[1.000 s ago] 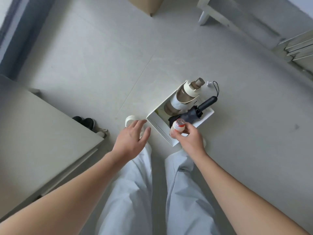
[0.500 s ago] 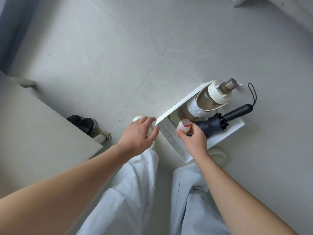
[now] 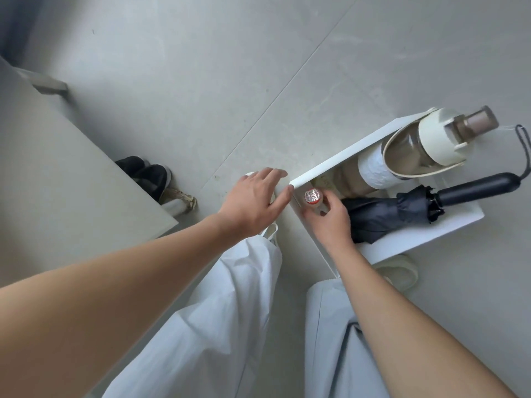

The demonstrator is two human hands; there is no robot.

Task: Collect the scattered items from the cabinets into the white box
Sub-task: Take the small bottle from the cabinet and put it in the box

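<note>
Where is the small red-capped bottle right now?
Head view, right of centre: the small red-capped bottle is held in the right hand at the left corner of the white box, just left of the folded dark umbrella.

left hand [image 3: 253,202] — fingers [image 3: 273,174] straight, spread | right hand [image 3: 330,225] — fingers curled, pinching

The white box [image 3: 344,157] sits on the floor. Inside, a cream-lidded bottle [image 3: 425,145] leans at the far side, a folded dark umbrella [image 3: 402,214] lies nearer, and the right hand [image 3: 330,225] holds a small red-capped bottle [image 3: 312,196] upright in the left corner.
</note>
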